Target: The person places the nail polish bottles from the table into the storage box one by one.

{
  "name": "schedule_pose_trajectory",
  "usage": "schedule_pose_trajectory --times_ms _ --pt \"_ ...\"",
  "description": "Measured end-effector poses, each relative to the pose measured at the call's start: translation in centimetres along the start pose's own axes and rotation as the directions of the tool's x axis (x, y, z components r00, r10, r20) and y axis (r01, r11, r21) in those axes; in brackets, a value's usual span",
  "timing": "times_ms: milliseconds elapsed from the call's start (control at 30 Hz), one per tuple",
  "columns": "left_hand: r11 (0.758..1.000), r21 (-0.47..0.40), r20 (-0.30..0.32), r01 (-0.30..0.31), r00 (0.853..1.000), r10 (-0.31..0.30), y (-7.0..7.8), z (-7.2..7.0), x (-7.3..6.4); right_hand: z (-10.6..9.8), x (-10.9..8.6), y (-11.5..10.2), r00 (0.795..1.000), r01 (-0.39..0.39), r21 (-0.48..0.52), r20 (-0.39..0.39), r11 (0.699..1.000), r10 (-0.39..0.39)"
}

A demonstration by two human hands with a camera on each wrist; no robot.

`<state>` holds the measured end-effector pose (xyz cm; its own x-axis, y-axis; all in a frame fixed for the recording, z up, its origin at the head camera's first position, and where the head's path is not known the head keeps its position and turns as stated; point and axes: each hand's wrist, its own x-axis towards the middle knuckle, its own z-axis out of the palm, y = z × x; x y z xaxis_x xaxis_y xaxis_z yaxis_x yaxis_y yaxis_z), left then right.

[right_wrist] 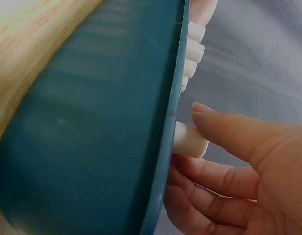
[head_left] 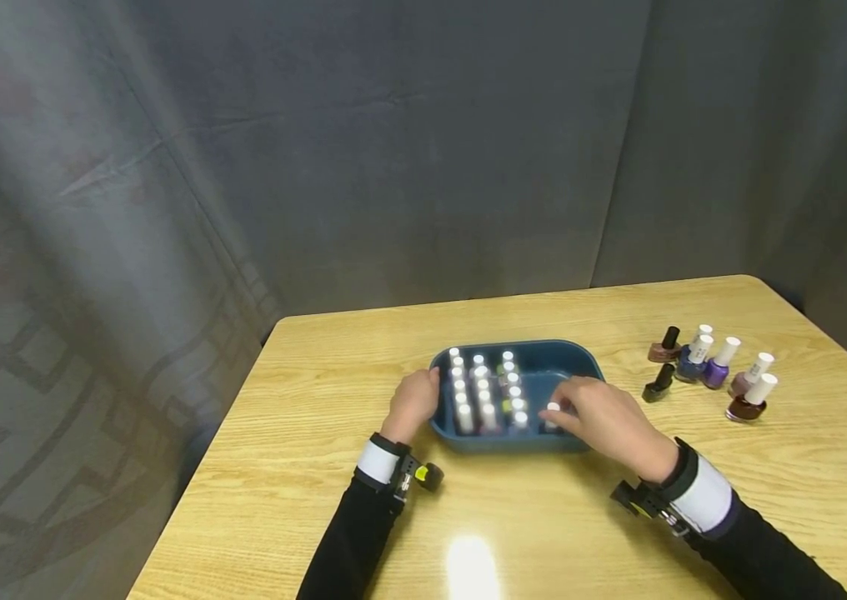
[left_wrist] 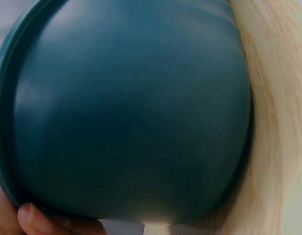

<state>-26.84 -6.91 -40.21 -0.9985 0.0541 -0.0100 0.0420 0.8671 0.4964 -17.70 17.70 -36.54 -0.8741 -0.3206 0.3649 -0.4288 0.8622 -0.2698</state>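
Note:
A dark teal tray (head_left: 554, 358) holds several nail polish bottles (head_left: 483, 396) with white caps, standing in three rows on its left side. My left hand (head_left: 414, 404) grips the tray's left end, and in the left wrist view its fingertips (left_wrist: 36, 218) curl at the rim. Inside the tray's front right part, my right hand (head_left: 607, 421) pinches a nail polish bottle by its white cap (right_wrist: 190, 140). The right wrist view shows the thumb on one side of that cap and fingers on the other; the tray wall hides the bottle's body.
On the wooden table (head_left: 288, 400), right of the tray, stand several more polish bottles: purple (head_left: 716, 372), dark blue (head_left: 690, 367), dark red (head_left: 746, 408) and two with black caps, one a small dark bottle (head_left: 659, 387). A grey curtain (head_left: 431, 167) hangs behind the table.

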Motion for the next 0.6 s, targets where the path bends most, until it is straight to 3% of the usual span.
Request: schedule_pose_trajectory --times_ms 367,600 --pt "1.000 0.000 0.002 0.008 1.000 -0.008 0.2 -0.2 0.0 -0.3 -0.1 -0.1 1.000 0.007 0.003 0.016 1.000 -0.007" --pt "1.000 -0.006 0.003 0.009 1.000 -0.009 0.1 -0.1 0.0 -3.8 0.0 2.1 0.998 -0.063 0.004 -0.029 0.998 0.063"
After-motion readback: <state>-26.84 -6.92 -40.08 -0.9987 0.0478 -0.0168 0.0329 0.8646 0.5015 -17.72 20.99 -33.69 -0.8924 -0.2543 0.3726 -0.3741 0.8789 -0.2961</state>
